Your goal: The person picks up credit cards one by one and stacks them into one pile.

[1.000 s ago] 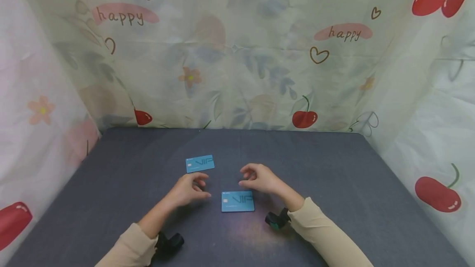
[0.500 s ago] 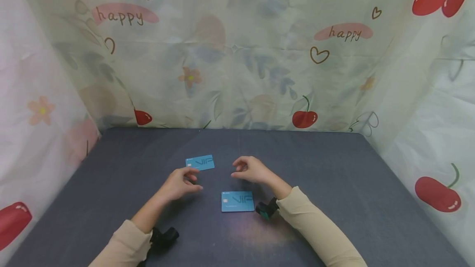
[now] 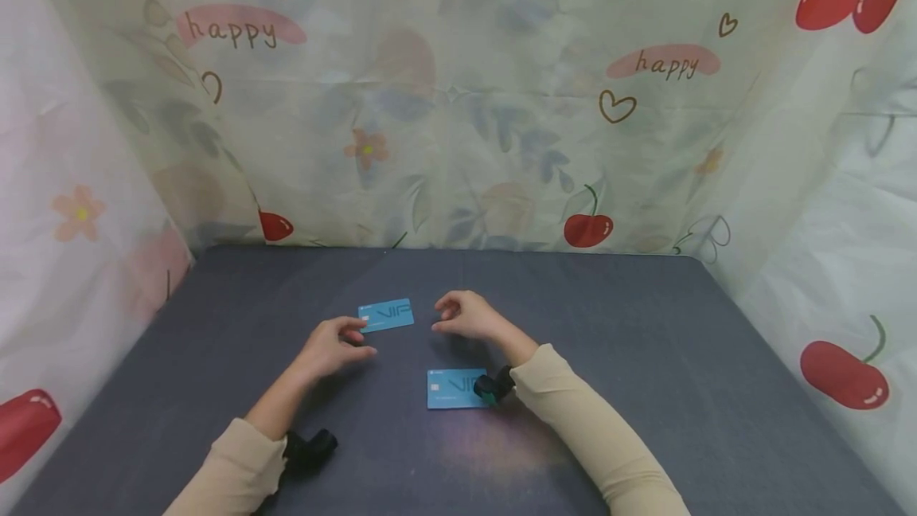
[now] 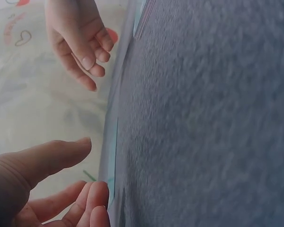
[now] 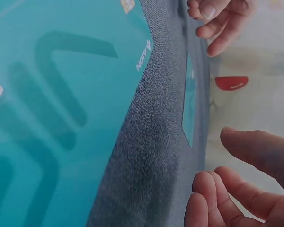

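Note:
Two blue cards lettered "VIP" lie flat on the dark table. The far card [image 3: 390,314] sits slightly tilted, between the two hands. My left hand [image 3: 331,349] is at its near left corner, the index fingertip overlapping the card in the head view. To the right of that card is my right hand [image 3: 469,315], thumb and fingers parted with nothing between them. The near card [image 3: 453,388] lies below the right hand, its right end partly covered by the wrist camera; it fills much of the right wrist view. Both hands have loosely bent fingers.
The dark cloth-covered table [image 3: 609,317] reaches back to a printed curtain [image 3: 458,102] with cherries and "happy" lettering. Similar curtain stands along both sides. Black wrist cameras, the left one [image 3: 311,451] among them, hang under the forearms.
Both hands have moved forward and to the left, closing in on the far card from its two sides. The right wrist camera now overlaps the near card. Both cards have stayed put.

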Tool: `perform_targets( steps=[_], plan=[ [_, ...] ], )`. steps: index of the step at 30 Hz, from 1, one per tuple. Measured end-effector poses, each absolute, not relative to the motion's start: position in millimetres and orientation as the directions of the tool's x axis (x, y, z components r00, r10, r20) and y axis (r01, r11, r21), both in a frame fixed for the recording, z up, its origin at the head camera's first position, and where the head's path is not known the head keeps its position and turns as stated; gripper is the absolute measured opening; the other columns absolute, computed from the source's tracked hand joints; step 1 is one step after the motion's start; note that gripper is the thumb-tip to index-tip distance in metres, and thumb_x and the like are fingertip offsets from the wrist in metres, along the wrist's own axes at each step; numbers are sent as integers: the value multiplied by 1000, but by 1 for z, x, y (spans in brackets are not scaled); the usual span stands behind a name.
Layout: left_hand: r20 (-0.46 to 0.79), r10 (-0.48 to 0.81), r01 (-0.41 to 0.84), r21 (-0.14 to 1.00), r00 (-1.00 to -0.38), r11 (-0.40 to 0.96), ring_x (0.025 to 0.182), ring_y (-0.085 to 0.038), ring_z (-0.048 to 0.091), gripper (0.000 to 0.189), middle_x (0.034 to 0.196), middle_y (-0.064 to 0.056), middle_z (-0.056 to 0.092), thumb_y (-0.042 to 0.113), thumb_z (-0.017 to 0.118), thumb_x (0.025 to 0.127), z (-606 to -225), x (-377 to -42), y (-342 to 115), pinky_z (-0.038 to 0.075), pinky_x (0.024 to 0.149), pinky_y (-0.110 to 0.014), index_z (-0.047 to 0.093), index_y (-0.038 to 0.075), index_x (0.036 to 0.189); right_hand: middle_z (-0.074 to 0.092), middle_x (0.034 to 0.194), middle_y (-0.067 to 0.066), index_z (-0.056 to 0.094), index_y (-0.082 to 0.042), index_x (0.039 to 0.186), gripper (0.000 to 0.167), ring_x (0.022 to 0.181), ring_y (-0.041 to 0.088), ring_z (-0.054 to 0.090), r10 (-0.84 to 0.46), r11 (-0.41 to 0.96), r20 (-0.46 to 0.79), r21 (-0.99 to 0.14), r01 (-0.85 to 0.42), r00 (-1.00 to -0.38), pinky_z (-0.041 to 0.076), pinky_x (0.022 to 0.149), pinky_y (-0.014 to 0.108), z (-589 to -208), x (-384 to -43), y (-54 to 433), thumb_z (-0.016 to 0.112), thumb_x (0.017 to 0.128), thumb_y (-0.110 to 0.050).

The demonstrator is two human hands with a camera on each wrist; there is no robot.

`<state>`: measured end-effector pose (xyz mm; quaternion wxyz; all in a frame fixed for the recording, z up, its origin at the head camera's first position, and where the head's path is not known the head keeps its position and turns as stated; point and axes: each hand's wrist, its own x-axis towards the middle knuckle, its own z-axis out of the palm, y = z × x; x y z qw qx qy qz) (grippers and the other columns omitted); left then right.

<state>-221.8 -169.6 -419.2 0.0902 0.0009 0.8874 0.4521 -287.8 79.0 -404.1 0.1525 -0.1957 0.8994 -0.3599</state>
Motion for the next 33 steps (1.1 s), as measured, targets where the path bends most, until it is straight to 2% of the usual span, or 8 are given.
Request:
perform_targets(
  steps=[11, 21, 29, 33],
  plan=[
    [-168, 17, -124, 789, -986, 602, 86, -22, 54, 53, 99, -16, 61, 16, 73, 78, -419, -232, -180, 41, 67, -25, 53, -6, 123, 64, 94, 10, 61, -1, 112, 36, 80, 14, 57, -472, 674, -144, -695, -250, -870, 46, 68, 22, -403, -297, 59, 72, 80, -14],
    [-174, -18, -148, 778, -985, 611, 89, -24, 55, 55, 101, -19, 60, 15, 73, 78, -425, -244, -181, 44, 73, -31, 52, -7, 124, 62, 87, 8, 62, -1, 111, 37, 72, 11, 52, -484, 674, -150, -693, -257, -862, 42, 63, 19, -409, -308, 44, 74, 77, -12],
    [-180, -22, -155, 773, -983, 615, 89, -25, 56, 55, 101, -20, 60, 12, 72, 78, -426, -253, -179, 45, 73, -31, 51, -8, 125, 64, 92, 12, 62, -1, 113, 41, 74, 12, 54, -464, 685, -164, -689, -236, -870, 42, 62, 17, -414, -314, 32, 75, 76, -9],
    [-182, -22, -157, 771, -983, 617, 86, -24, 55, 57, 99, -19, 60, 12, 73, 77, -427, -256, -180, 44, 68, -28, 50, -9, 125, 64, 94, 13, 61, -1, 115, 43, 73, 12, 53, -449, 701, -173, -677, -225, -877, 41, 61, 17, -416, -316, 28, 75, 75, -9]
  ],
)
